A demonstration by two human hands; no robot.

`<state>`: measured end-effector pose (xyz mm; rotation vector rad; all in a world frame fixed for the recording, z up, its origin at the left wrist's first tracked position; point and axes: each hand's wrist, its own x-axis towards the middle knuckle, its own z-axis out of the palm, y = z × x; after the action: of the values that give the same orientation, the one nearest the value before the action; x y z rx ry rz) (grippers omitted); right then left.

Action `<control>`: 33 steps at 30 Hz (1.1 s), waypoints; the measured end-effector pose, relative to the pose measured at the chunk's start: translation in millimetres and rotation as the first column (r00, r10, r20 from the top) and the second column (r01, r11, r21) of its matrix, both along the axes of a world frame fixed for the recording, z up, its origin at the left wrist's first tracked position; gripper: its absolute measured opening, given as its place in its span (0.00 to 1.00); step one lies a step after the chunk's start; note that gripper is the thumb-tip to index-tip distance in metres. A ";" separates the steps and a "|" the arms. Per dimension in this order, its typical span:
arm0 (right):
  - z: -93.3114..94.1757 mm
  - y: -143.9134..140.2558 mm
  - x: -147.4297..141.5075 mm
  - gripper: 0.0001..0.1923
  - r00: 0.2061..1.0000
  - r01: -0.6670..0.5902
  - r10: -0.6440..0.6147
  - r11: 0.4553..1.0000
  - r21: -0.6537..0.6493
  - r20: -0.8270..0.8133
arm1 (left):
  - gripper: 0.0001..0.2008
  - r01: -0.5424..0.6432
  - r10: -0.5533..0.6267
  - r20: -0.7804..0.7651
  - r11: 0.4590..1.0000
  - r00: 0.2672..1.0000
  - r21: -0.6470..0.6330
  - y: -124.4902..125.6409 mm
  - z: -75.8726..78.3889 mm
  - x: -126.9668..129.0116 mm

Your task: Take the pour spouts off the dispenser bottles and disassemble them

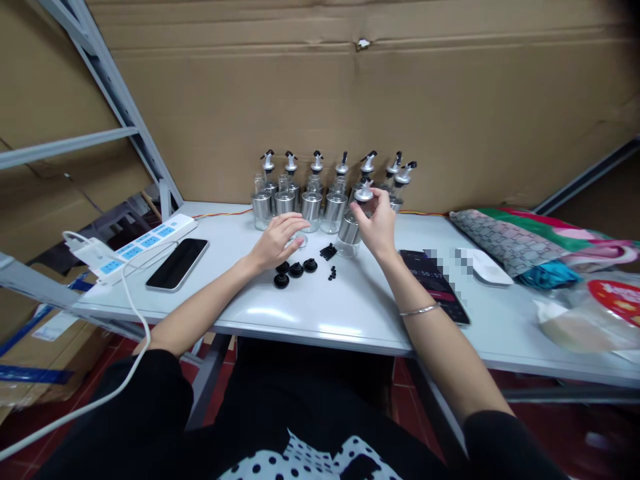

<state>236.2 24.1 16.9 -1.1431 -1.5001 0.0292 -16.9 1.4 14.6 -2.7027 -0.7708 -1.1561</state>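
My right hand (pixel 379 223) is closed around a silver pour spout (pixel 364 193) at the neck of a glass bottle with a steel sleeve (pixel 349 230). That bottle stands upright on the table. With fingers stretched out and the thumb apart, my left hand (pixel 277 241) hovers low near a small clear round piece (pixel 302 240); whether it touches the piece I cannot tell. Just below it lie several black round stoppers (pixel 296 269). Small flat black parts (pixel 329 251) and tiny black bits (pixel 332 273) are between my hands.
Behind my hands stand bottles without spouts (pixel 311 203), and a back row with spouts (pixel 291 161) against the cardboard. A power strip (pixel 150 243) and a phone (pixel 178 264) lie left. A second phone (pixel 435 283), white mouse (pixel 491 268) and tape roll (pixel 575 327) are right.
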 end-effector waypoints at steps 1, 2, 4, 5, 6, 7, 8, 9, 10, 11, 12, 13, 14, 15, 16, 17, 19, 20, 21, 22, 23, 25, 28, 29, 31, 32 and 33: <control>-0.2 -0.7 -0.3 0.20 1.000 -0.018 0.018 1.000 0.011 0.015 | 0.20 0.003 -0.003 0.028 1.000 1.000 -0.004 0.9 0.8 -1.6; -0.3 -2.0 -0.4 0.20 0.999 -0.029 0.028 0.999 0.024 0.039 | 0.20 -0.005 0.006 0.062 1.000 0.998 -0.009 2.1 1.7 -3.6; 0.5 -7.0 -1.1 0.21 0.993 -0.013 0.006 0.998 0.057 0.121 | 0.20 -0.042 0.043 0.123 0.999 0.991 -0.011 5.7 3.1 -8.4; 1.5 -10.6 -2.0 0.21 0.984 0.007 -0.021 0.997 0.079 0.174 | 0.21 -0.062 0.062 0.139 0.998 0.988 -0.005 7.8 3.3 -10.8; 2.9 -14.7 -3.5 0.22 0.972 0.023 -0.047 0.994 0.103 0.230 | 0.22 -0.077 0.075 0.146 0.997 0.986 0.009 9.9 2.9 -12.8; 4.4 -19.1 -5.8 0.23 0.957 0.025 -0.061 0.992 0.126 0.283 | 0.23 -0.084 0.079 0.144 0.996 0.986 0.030 11.8 2.2 -14.4; 5.9 -23.4 -8.8 0.23 0.942 0.008 -0.056 0.989 0.145 0.332 | 0.25 -0.086 0.078 0.135 0.995 0.988 0.053 13.3 1.0 -15.5; 7.2 -27.3 -12.4 0.23 0.926 -0.028 -0.033 0.988 0.154 0.376 | 0.27 -0.083 0.074 0.124 0.994 0.990 0.076 14.3 -0.2 -16.0; 8.0 -30.8 -16.4 0.22 0.909 -0.074 0.004 0.985 0.153 0.416 | 0.30 -0.083 0.072 0.113 0.992 0.991 0.094 14.7 -1.5 -15.9; 8.4 -33.7 -20.8 0.22 0.890 -0.124 0.046 0.982 0.144 0.453 | 0.32 -0.088 0.077 0.106 0.991 0.991 0.104 14.4 -2.5 -15.2; 8.2 -35.9 -25.1 0.22 0.869 -0.168 0.085 0.977 0.129 0.488 | 0.34 -0.097 0.087 0.100 0.990 0.991 0.106 13.7 -3.1 -14.0; 7.6 -37.7 -29.3 0.22 0.846 -0.204 0.119 0.973 0.108 0.520 | 0.34 -0.107 0.098 0.091 0.989 0.991 0.104 12.4 -3.4 -12.3; 6.7 -38.8 -33.0 0.22 0.822 -0.230 0.145 0.969 0.087 0.550 | 0.34 -0.113 0.105 0.079 0.988 0.991 0.103 10.9 -3.3 -10.4; 5.6 -39.6 -36.0 0.22 0.803 -0.244 0.163 0.968 0.066 0.574 | 0.32 -0.111 0.105 0.061 0.988 0.993 0.106 9.2 -2.9 -8.4; 4.3 -39.9 -38.2 0.22 0.788 -0.249 0.172 0.967 0.050 0.591 | 0.30 -0.100 0.097 0.039 0.988 0.995 0.118 7.5 -2.4 -6.4; 3.0 -39.9 -39.6 0.21 0.780 -0.249 0.176 0.968 0.040 0.600 | 0.28 -0.085 0.084 0.014 0.987 0.996 0.133 6.1 -1.9 -4.5; 0.7 -39.1 -40.3 0.21 0.780 -0.242 0.175 0.970 0.031 0.601 | 0.25 -0.065 0.071 -0.027 0.985 0.997 0.161 4.2 -0.9 -1.9; -0.3 -38.4 -39.8 0.22 0.784 -0.237 0.177 0.971 0.023 0.596 | 0.24 -0.067 0.074 -0.041 0.984 0.996 0.167 3.7 -0.5 -1.3; -1.0 -37.6 -39.0 0.22 0.788 -0.232 0.181 0.973 0.013 0.588 | 0.23 -0.074 0.083 -0.051 0.983 0.995 0.165 3.6 -0.2 -1.1; -1.6 -36.7 -38.0 0.22 0.793 -0.230 0.187 0.973 -0.001 0.580 | 0.23 -0.084 0.094 -0.057 0.984 0.994 0.158 3.7 0.0 -1.3; -1.8 -35.9 -37.0 0.23 0.797 -0.229 0.197 0.973 -0.016 0.571 | 0.23 -0.093 0.103 -0.061 0.985 0.993 0.147 4.1 0.2 -1.7; -1.7 -34.8 -35.2 0.24 0.802 -0.242 0.224 0.969 -0.042 0.554 | 0.23 -0.098 0.107 -0.059 0.987 0.993 0.130 5.0 0.4 -2.6; -0.9 -35.2 -33.8 0.28 0.800 -0.275 0.264 0.959 -0.062 0.539 | 0.23 -0.092 0.097 -0.040 0.988 0.994 0.122 6.2 1.0 -0.4; -0.7 -35.8 -33.9 0.28 0.798 -0.282 0.271 0.957 -0.064 0.539 | 0.24 -0.092 0.096 -0.033 0.989 0.995 0.115 6.3 1.5 1.9; -0.7 -36.9 -34.8 0.29 0.793 -0.289 0.277 0.955 -0.065 0.543 | 0.25 -0.099 0.100 -0.012 0.992 0.995 0.083 5.9 3.0 8.5; -0.9 -37.2 -35.4 0.28 0.791 -0.292 0.280 0.954 -0.065 0.544 | 0.25 -0.105 0.106 0.002 0.993 0.994 0.057 5.6 4.2 12.3; -1.1 -37.2 -35.9 0.28 0.790 -0.296 0.283 0.953 -0.066 0.544 | 0.25 -0.111 0.110 0.013 0.993 0.994 0.030 5.3 5.7 16.0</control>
<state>200.3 -13.1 15.9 -0.9272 -2.1800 -0.1165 -0.9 6.7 20.3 -2.5943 -0.8844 -1.1497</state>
